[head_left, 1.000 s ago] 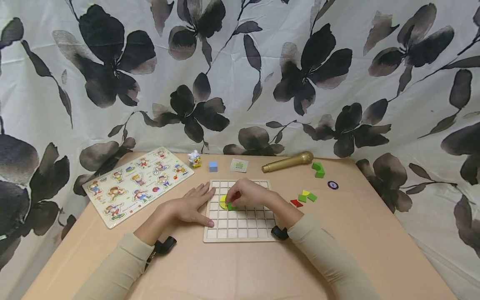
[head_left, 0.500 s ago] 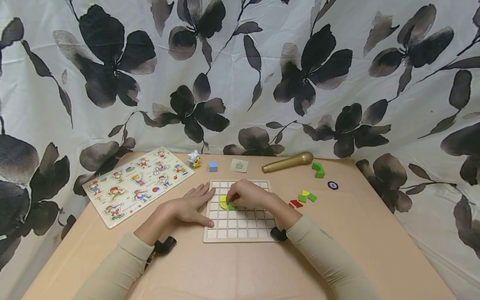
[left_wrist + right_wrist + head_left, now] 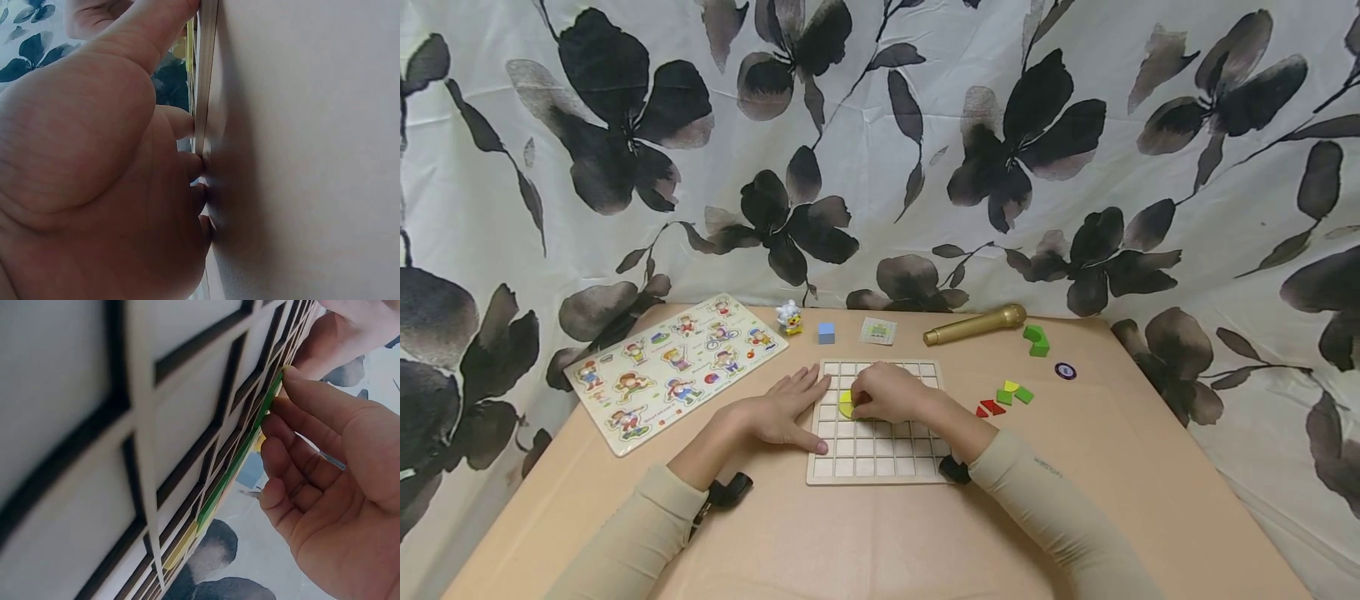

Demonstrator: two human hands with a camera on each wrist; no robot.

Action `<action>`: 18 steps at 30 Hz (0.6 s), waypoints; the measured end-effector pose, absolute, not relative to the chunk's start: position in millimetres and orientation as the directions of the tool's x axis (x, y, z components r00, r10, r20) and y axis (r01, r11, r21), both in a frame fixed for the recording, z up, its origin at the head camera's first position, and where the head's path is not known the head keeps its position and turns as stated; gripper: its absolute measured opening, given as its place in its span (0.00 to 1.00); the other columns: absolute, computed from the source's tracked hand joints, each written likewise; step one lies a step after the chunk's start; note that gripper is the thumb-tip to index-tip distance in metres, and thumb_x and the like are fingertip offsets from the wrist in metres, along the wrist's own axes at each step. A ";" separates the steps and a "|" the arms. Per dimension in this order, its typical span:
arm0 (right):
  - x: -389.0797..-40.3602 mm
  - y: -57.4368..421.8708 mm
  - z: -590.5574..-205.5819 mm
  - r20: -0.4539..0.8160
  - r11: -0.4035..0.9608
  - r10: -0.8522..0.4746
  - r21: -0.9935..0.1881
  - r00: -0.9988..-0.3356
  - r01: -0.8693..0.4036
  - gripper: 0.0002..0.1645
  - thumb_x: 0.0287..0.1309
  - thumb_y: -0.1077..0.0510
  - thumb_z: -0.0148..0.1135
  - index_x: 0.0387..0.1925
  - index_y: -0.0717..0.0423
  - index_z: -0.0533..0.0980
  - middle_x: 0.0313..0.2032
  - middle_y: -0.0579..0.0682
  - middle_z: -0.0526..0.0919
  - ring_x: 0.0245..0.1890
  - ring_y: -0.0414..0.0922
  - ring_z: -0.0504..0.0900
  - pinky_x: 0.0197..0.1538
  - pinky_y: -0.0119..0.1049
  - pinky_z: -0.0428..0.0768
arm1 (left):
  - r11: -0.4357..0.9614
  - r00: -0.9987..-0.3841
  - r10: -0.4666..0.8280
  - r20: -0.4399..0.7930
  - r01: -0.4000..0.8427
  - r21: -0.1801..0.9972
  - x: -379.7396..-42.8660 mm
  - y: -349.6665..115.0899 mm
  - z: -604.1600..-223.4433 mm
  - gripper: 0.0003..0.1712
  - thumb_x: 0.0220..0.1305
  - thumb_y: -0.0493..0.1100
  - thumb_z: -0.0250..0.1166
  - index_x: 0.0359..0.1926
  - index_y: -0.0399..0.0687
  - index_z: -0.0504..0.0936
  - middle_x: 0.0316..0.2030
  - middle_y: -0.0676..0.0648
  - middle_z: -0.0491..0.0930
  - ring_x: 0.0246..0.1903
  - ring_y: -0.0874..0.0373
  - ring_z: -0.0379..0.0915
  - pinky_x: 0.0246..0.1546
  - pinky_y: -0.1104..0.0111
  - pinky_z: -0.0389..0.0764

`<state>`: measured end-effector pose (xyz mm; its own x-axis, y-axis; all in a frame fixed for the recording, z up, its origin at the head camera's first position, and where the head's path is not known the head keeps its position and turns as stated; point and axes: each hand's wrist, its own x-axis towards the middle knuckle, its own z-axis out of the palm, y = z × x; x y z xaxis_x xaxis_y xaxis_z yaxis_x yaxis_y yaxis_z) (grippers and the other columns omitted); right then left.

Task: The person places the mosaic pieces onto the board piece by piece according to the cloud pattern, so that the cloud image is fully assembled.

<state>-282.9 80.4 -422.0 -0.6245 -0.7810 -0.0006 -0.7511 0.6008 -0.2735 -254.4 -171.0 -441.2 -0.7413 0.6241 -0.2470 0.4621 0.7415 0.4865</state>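
Observation:
A pale grid board (image 3: 880, 468) lies flat on the table in front of me. My left hand (image 3: 772, 417) rests at its left edge, fingers spread and straight, thumb on the near part of that edge. Over the upper left cells my right hand (image 3: 891, 393) bends down. In the right wrist view its thumb and fingertips pinch a flat green piece (image 3: 267, 402) low against the grid; the head view hides that piece behind the hand. Just left of the fingertips sits a yellow piece (image 3: 846, 405) on the board, partly covered.
Right of the board lie red pieces (image 3: 992, 407), small green pieces (image 3: 1023, 395) and a yellow one. Behind stand a gold microphone (image 3: 975, 324), a card (image 3: 877, 331), a blue cube (image 3: 826, 333) and a toy figure (image 3: 789, 317). A picture puzzle (image 3: 676, 372) lies left.
My right hand has shifted slightly, its forearm a little to the left, uncovering more of the red pieces. The green piece beneath its fingers has gone from the head view. My left hand stays still.

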 end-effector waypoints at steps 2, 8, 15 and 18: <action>-283.3 81.0 -422.2 0.000 0.598 -0.781 -0.288 -0.624 -0.748 0.06 0.62 0.50 0.75 0.31 0.45 0.87 0.26 0.35 0.83 0.28 0.34 0.76 0.37 0.30 0.76 | 0.742 -0.743 0.623 -0.246 0.461 0.487 -254.2 -171.5 -441.7 0.73 0.57 0.75 0.69 0.84 0.39 0.42 0.82 0.31 0.29 0.82 0.32 0.23 0.79 0.37 0.34; -283.8 100.4 -410.3 0.047 0.590 -0.749 -0.409 -0.661 -0.697 0.07 0.63 0.51 0.74 0.39 0.49 0.89 0.31 0.37 0.86 0.32 0.35 0.80 0.39 0.31 0.81 | 0.763 -0.753 0.601 -0.267 0.441 0.472 -255.2 -170.4 -441.5 0.72 0.56 0.77 0.68 0.84 0.43 0.42 0.83 0.34 0.29 0.82 0.36 0.22 0.81 0.41 0.33; -287.3 150.2 -387.2 0.132 0.593 -0.658 -0.516 -0.741 -0.619 0.11 0.65 0.54 0.72 0.47 0.53 0.88 0.39 0.42 0.87 0.37 0.38 0.81 0.41 0.33 0.82 | 0.754 -0.750 0.609 -0.259 0.445 0.483 -254.3 -169.3 -441.1 0.72 0.57 0.74 0.70 0.84 0.41 0.42 0.83 0.32 0.30 0.82 0.33 0.23 0.80 0.38 0.34; -288.6 175.5 -379.7 0.144 0.617 -0.602 -0.540 -0.785 -0.572 0.13 0.65 0.53 0.73 0.49 0.51 0.87 0.40 0.42 0.87 0.39 0.40 0.80 0.43 0.36 0.81 | 0.760 -0.753 0.603 -0.262 0.443 0.475 -254.7 -169.8 -441.6 0.72 0.57 0.75 0.70 0.84 0.42 0.41 0.83 0.33 0.30 0.82 0.35 0.23 0.81 0.39 0.34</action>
